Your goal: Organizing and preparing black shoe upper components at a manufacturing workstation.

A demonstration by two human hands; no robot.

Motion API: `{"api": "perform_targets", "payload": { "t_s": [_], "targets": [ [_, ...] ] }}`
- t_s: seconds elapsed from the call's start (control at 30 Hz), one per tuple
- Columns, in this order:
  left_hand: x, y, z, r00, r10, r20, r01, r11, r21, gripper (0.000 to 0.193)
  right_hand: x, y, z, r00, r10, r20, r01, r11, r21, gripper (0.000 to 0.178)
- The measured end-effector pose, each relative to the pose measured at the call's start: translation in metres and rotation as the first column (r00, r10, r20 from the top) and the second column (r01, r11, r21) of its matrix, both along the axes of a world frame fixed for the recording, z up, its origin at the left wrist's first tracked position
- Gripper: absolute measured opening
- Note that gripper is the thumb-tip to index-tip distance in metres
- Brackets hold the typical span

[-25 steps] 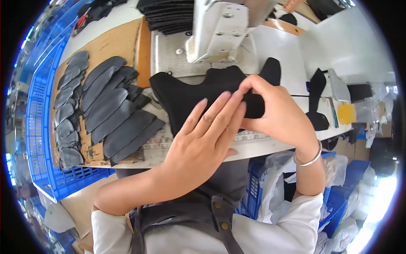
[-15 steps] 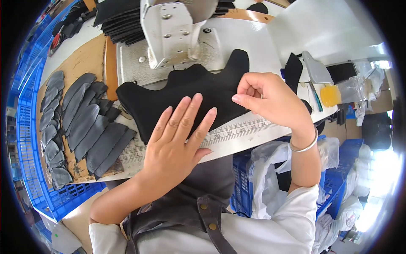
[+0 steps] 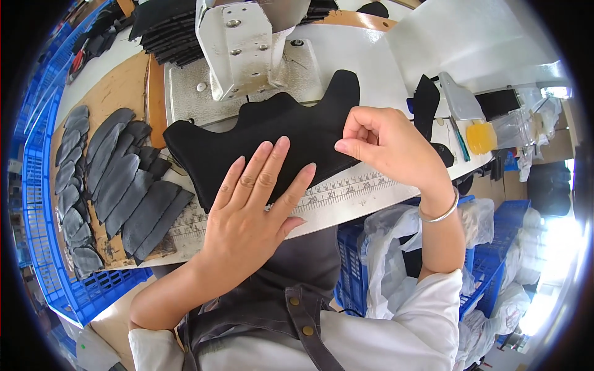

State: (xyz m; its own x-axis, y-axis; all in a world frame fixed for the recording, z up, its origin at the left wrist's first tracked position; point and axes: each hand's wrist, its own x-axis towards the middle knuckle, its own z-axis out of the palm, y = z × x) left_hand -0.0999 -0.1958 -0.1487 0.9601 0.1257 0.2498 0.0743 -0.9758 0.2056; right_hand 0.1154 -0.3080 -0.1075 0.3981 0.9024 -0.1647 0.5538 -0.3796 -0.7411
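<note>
A black fabric piece [image 3: 247, 133] with a notched upper edge lies flat in front of a white sewing machine [image 3: 238, 49]. My left hand [image 3: 250, 204] rests on its lower part, palm down, fingers spread and holding nothing. Over the piece's right end is my right hand [image 3: 390, 145], its fingers curled and the thumb pressed toward the index finger. Whatever that pinch holds, if anything, is too small or hidden to make out. Under the piece's near edge runs a ruler strip [image 3: 334, 195] along the table edge.
Overlapping dark cut pieces [image 3: 127, 179] lie on a brown board [image 3: 117, 80] at left, beside a blue crate [image 3: 46, 253]. Black pieces are stacked [image 3: 170, 31] behind. On the right are a teal-handled tool [image 3: 461, 142], a yellow-orange container [image 3: 479, 137] and crates with plastic bags [image 3: 383, 247].
The whole view has shifted slightly, with the scene a little further left. Both hands keep nearly the same pose and place on the black fabric piece.
</note>
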Motion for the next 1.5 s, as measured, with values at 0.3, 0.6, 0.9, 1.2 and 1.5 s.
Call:
{"api": "perform_targets", "payload": {
  "t_s": [0.3, 0.6, 0.9, 1.2, 1.5],
  "targets": [
    [0.005, 0.007, 0.008, 0.998, -0.059, 0.038, 0.060, 0.998, -0.017, 0.069, -0.035, -0.018, -0.019, 0.752, -0.282, 0.596, 0.180, 0.957, 0.226, 0.046],
    [0.004, 0.006, 0.002, 0.979, -0.018, 0.203, 0.028, 0.999, -0.042, 0.068, -0.066, -0.009, -0.030, 0.906, -0.422, -0.042, 0.368, 0.732, 0.574, 0.051],
    [-0.077, 0.050, 0.091, 0.890, 0.173, 0.421, -0.352, 0.849, 0.395, 0.032, -0.092, -0.017, 0.001, 0.912, -0.059, -0.406, 0.342, 0.656, 0.673, 0.067],
    [0.018, 0.203, 0.107, 0.752, 0.039, 0.658, -0.493, 0.696, 0.522, 0.039, -0.090, 0.001, -0.055, 0.995, -0.097, -0.035, 0.098, 0.788, 0.607, 0.031],
    [0.030, 0.187, 0.119, 0.983, -0.035, 0.180, 0.073, 0.975, -0.209, 0.054, -0.092, -0.004, -0.058, 0.958, -0.093, -0.272, 0.247, 0.749, 0.615, 0.016]
  ]
}}
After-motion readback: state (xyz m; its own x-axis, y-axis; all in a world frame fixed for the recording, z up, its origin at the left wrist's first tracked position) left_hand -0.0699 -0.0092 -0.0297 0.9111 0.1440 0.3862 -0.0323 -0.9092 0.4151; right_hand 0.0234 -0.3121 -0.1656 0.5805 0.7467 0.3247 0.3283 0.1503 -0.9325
